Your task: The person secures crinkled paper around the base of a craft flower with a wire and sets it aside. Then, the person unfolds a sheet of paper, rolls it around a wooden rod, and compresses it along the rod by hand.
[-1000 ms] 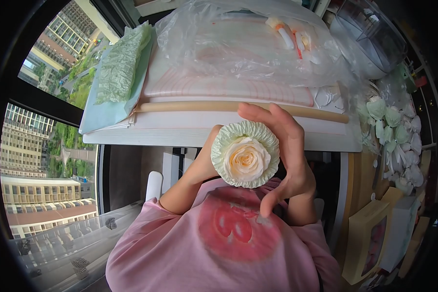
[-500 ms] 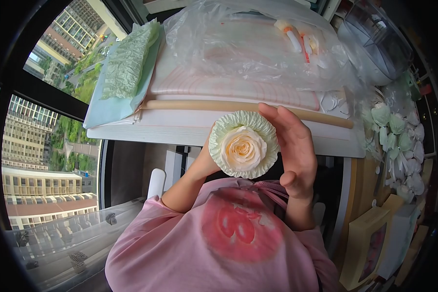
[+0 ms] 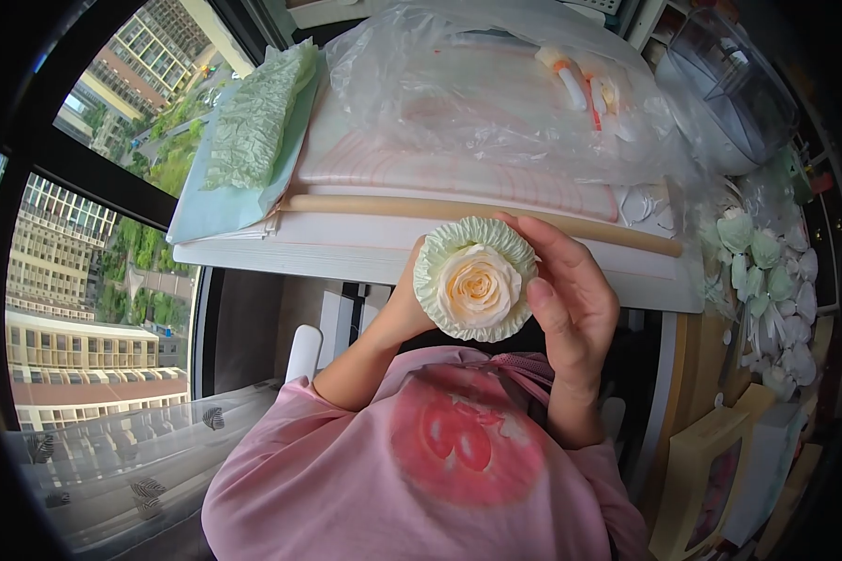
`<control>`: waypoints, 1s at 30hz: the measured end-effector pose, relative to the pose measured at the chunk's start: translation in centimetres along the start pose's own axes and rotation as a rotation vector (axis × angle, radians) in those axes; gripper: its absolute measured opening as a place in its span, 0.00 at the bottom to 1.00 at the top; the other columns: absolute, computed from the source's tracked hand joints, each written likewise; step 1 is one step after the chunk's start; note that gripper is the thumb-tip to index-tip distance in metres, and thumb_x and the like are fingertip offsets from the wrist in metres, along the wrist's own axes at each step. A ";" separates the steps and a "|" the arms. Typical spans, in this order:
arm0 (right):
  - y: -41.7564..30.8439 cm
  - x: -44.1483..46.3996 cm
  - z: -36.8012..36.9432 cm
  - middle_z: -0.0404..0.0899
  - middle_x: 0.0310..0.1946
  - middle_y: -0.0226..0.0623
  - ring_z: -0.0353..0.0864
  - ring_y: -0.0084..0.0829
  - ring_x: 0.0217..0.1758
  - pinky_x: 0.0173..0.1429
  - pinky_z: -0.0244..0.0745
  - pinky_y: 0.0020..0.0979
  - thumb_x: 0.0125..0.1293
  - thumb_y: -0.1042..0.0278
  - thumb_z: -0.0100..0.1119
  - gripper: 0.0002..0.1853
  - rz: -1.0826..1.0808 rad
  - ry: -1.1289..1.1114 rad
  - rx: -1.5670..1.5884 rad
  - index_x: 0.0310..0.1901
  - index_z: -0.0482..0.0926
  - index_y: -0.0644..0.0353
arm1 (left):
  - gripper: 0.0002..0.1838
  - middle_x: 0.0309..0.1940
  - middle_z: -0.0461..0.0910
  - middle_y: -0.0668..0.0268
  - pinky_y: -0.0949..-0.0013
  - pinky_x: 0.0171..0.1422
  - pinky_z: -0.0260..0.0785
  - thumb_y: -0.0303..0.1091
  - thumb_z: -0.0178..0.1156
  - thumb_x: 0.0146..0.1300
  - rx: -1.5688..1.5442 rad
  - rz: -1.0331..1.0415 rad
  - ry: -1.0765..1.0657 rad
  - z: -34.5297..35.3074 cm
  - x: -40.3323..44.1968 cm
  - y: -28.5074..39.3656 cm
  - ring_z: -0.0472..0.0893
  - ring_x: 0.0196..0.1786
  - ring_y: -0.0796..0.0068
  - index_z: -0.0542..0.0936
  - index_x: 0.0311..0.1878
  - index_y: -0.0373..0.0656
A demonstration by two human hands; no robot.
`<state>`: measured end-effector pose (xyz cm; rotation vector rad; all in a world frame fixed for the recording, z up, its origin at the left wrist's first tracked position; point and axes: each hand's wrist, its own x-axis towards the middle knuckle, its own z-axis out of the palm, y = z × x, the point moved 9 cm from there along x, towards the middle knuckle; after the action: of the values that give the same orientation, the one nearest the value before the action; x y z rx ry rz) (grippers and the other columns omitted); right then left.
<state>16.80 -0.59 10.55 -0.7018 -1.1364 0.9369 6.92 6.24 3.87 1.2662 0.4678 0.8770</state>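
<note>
A cream rose [image 3: 478, 288] with a peach centre faces up towards me, ringed by a ruffled collar of pale green crepe paper [image 3: 430, 266]. My left hand [image 3: 410, 304] holds the flower from behind on the left; its fingers are hidden by the collar. On the right, my right hand [image 3: 575, 304] has its thumb at the collar's right edge and its fingers curved round the upper right rim, closed on the paper. Whatever lies under the bloom cannot be seen.
Ahead is a white table [image 3: 393, 266] with a wooden rod [image 3: 477, 208], clear plastic sheeting [image 3: 421, 103] and crinkled green paper [image 3: 257, 131] on blue sheets. Several pale flowers [image 3: 767, 248] stand at right, above a window box [image 3: 702, 477]. A window [image 3: 75, 299] is at left.
The right hand has come in, its thumb moving up to the collar's edge and its fingers curling round it. The flower has shifted slightly right and tilted.
</note>
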 end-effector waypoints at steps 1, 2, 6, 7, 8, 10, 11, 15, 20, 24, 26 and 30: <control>0.0 0.0 0.0 0.69 0.57 0.50 0.72 0.33 0.57 0.62 0.65 0.31 0.64 0.78 0.49 0.21 -0.006 0.003 0.002 0.59 0.64 0.72 | 0.19 0.36 0.80 0.65 0.72 0.45 0.70 0.30 0.70 0.43 0.024 -0.001 0.014 -0.1 0.0 0.0 0.77 0.37 0.78 0.78 0.40 0.37; -0.1 0.0 0.0 0.69 0.57 0.50 0.72 0.33 0.57 0.62 0.65 0.31 0.64 0.78 0.49 0.21 -0.005 0.000 0.002 0.59 0.64 0.72 | 0.20 0.36 0.80 0.65 0.72 0.45 0.70 0.29 0.70 0.43 0.052 0.035 -0.009 -0.1 0.1 0.1 0.77 0.38 0.78 0.77 0.42 0.38; 0.2 0.2 -0.5 0.67 0.59 0.51 0.67 0.36 0.62 0.64 0.61 0.34 0.66 0.66 0.51 0.26 0.004 0.023 -0.021 0.61 0.60 0.71 | 0.23 0.36 0.80 0.64 0.70 0.45 0.71 0.28 0.69 0.47 -0.022 0.024 0.036 -0.5 -0.3 -0.7 0.78 0.39 0.75 0.74 0.47 0.38; 0.0 0.2 -0.8 0.66 0.59 0.52 0.65 0.37 0.63 0.65 0.60 0.36 0.66 0.60 0.52 0.29 -0.029 0.051 -0.025 0.62 0.59 0.71 | 0.23 0.36 0.80 0.64 0.69 0.45 0.72 0.27 0.69 0.48 -0.004 0.027 0.025 -0.5 -0.2 -0.8 0.79 0.39 0.74 0.73 0.49 0.39; 0.0 0.2 -0.9 0.66 0.59 0.52 0.65 0.37 0.63 0.65 0.60 0.36 0.66 0.60 0.52 0.29 -0.030 0.051 -0.024 0.62 0.59 0.71 | 0.17 0.30 0.77 0.63 0.68 0.41 0.72 0.29 0.66 0.52 -0.012 -0.072 -0.013 -0.1 0.0 -1.5 0.79 0.36 0.72 0.70 0.42 0.40; -0.6 -0.2 -2.2 0.63 0.61 0.52 0.61 0.39 0.66 0.65 0.57 0.39 0.66 0.52 0.51 0.33 -0.084 0.199 -0.203 0.63 0.56 0.69 | 0.13 0.18 0.72 0.62 0.67 0.35 0.72 0.31 0.61 0.59 -0.015 -0.271 -0.089 1.5 0.7 -0.7 0.78 0.29 0.68 0.64 0.29 0.44; -1.0 -0.5 -2.4 0.66 0.55 0.47 0.67 0.37 0.59 0.61 0.62 0.38 0.65 0.55 0.54 0.30 -0.134 0.271 -0.227 0.59 0.60 0.68 | 0.14 0.20 0.72 0.60 0.64 0.37 0.72 0.32 0.61 0.59 -0.215 -0.119 -0.135 2.1 1.3 0.5 0.78 0.31 0.64 0.64 0.28 0.44; -0.2 -1.9 -1.3 0.66 0.43 0.40 0.68 0.30 0.45 0.52 0.67 0.33 0.56 0.52 0.65 0.29 -0.191 0.257 -0.396 0.48 0.66 0.65 | 0.16 0.43 0.76 0.51 0.58 0.57 0.62 0.42 0.62 0.58 -0.502 0.153 -0.233 2.5 2.2 1.7 0.74 0.52 0.62 0.66 0.30 0.45; 0.3 -1.7 1.8 0.66 0.43 0.41 0.69 0.32 0.45 0.50 0.67 0.31 0.48 0.50 0.71 0.34 -0.259 0.092 -0.718 0.48 0.66 0.64 | 0.23 0.51 0.72 0.46 0.55 0.66 0.55 0.55 0.62 0.53 -0.411 0.162 -0.162 2.6 2.4 2.1 0.66 0.62 0.55 0.64 0.27 0.47; -0.1 -1.6 2.4 0.68 0.41 0.41 0.71 0.33 0.42 0.46 0.69 0.29 0.50 0.57 0.71 0.29 -0.310 0.112 -0.880 0.46 0.68 0.64 | 0.22 0.53 0.70 0.44 0.54 0.68 0.54 0.54 0.60 0.55 -0.431 0.152 -0.203 2.5 2.3 1.7 0.65 0.63 0.53 0.65 0.28 0.46; 0.3 -1.6 2.4 0.69 0.40 0.41 0.72 0.32 0.39 0.44 0.70 0.29 0.51 0.62 0.69 0.25 -0.265 0.111 -0.843 0.45 0.69 0.65 | 0.23 0.54 0.70 0.41 0.54 0.67 0.52 0.54 0.62 0.55 -0.473 0.164 -0.257 2.6 2.2 1.7 0.68 0.62 0.57 0.66 0.32 0.45; 0.4 -1.8 2.1 0.72 0.36 0.41 0.74 0.31 0.33 0.39 0.71 0.28 0.53 0.72 0.64 0.17 -0.258 0.119 -0.804 0.43 0.71 0.66 | 0.24 0.54 0.69 0.39 0.52 0.68 0.52 0.54 0.61 0.55 -0.567 0.078 -0.349 3.0 1.5 0.8 0.66 0.63 0.53 0.68 0.37 0.42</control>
<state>14.45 -2.02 9.98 -1.1978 -1.4577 0.1849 9.77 5.60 5.67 0.8854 -0.1103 0.7601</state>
